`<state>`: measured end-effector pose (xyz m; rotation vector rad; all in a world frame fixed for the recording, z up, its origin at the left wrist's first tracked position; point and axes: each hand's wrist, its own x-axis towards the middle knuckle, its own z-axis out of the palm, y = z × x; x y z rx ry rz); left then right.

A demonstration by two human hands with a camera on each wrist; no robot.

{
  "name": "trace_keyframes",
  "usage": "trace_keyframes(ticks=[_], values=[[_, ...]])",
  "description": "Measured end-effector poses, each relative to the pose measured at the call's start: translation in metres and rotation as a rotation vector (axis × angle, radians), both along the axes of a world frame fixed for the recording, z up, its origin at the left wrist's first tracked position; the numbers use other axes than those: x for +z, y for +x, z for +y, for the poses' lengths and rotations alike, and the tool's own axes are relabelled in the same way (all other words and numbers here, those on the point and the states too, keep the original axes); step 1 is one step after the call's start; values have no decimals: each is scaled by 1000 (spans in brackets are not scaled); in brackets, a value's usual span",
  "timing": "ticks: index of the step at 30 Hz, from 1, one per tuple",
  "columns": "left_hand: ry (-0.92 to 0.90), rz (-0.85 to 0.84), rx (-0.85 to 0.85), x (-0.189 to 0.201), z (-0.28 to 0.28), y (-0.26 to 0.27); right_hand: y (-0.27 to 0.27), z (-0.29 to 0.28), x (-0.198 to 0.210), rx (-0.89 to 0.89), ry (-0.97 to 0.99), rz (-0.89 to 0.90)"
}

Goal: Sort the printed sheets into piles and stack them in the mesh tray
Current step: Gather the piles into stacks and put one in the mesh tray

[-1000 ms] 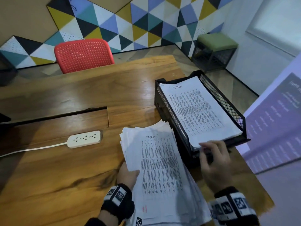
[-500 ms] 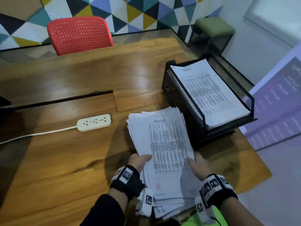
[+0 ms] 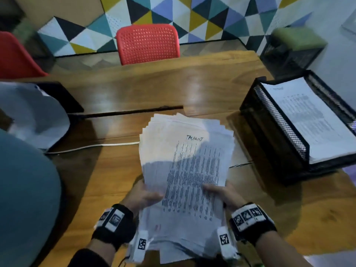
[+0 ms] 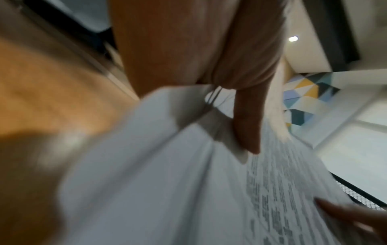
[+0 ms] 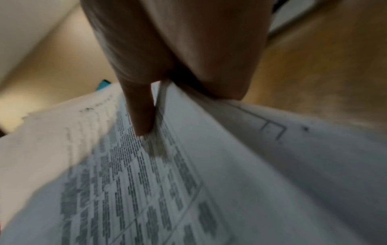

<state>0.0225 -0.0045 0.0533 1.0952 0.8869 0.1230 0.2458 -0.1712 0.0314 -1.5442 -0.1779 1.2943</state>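
Both hands are gripping the stack point(image 3: 185, 170) by its near edges, lifted over the table point(image 3: 192, 83): left hand point(image 3: 141, 195) and right hand point(image 3: 224, 193) are each pinching it, thumb on top; the tray point(image 3: 273, 132) is sitting right, apart

Both forearms reach forward, wrists banded in black. The left hand point(image 3: 143, 195) and the right hand point(image 3: 223, 193) face each other, thumbs on top, fingers point(image 5: 139, 114) curled in a grip.

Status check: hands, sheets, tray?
Left hand and right hand grip the sheet stack. Mesh tray already holds sheets. Nothing between them.
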Motion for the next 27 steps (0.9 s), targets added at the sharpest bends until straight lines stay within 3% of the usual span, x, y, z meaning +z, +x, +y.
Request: trace_keyframes(ticks=[3,9,13,17,21,24,27], values=[[39,-85,48,24,24,-7,-11,30,37,37,162,-148],[373,-337,301,83,51,0,-25,70,100,-61,425,-507],[549,-337,361,95,60,-6,-32,78,116,-6,524,-688],[529,-389,382,86,63,-4,-33,81,98,-13,448,-714],[563,-350,441,86,62,7,-31,86,93,-78,503,-688],[519,-415,561,89,65,8,-27,86,101,-110,559,-646],[420,-535,574,96,68,2,-21,81,109,-45,545,-636]])
